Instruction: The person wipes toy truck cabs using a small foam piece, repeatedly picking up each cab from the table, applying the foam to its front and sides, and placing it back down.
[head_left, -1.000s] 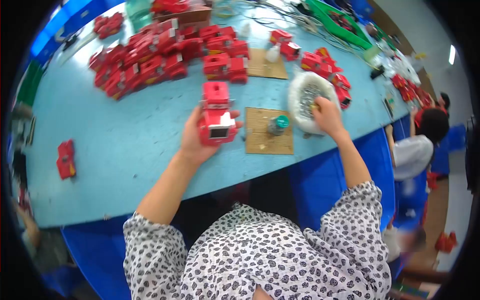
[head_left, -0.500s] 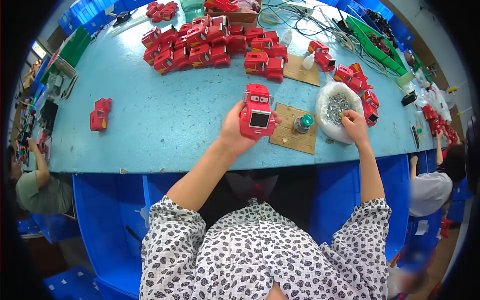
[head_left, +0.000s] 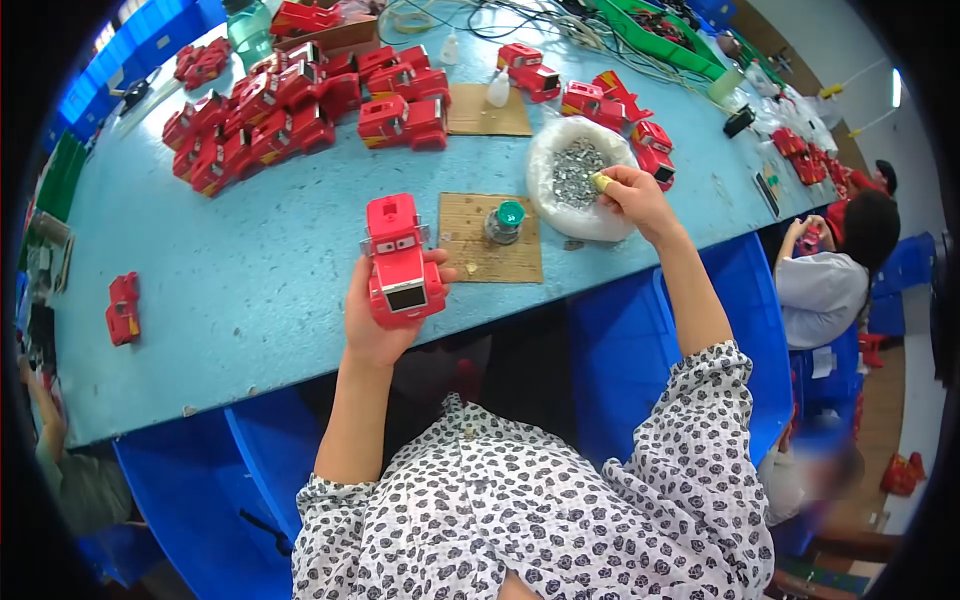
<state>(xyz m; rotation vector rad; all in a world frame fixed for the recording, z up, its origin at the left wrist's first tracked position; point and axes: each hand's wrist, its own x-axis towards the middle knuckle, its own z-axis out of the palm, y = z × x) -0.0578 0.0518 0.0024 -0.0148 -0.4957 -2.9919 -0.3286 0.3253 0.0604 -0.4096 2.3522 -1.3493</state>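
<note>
In my left hand (head_left: 378,325) lies a red toy truck (head_left: 400,262), its eyes and a dark square panel facing up, my fingers curled round its underside. My right hand (head_left: 638,200) is over the edge of a white plastic-lined bowl (head_left: 545,205) that holds many small silvery metal parts (head_left: 577,172). Its thumb and fingers are pinched together. Something pale yellow (head_left: 601,182) shows at the fingertips; I cannot tell whether it is a finger cover or a held piece. A jar with a green lid (head_left: 510,214) stands on a cardboard piece (head_left: 465,235) between my hands.
Several red toy trucks (head_left: 270,110) are heaped at the back left, and a lone one (head_left: 123,310) lies far left. A white squeeze bottle (head_left: 499,88) stands on another cardboard sheet (head_left: 470,110). Blue bins (head_left: 690,320) sit below the table edge. A co-worker (head_left: 835,270) is at the right.
My view has turned and shifted right, so the table appears tilted. My left hand still holds the toy truck; my right hand stays pinched at the bowl, slightly raised over the metal parts.
</note>
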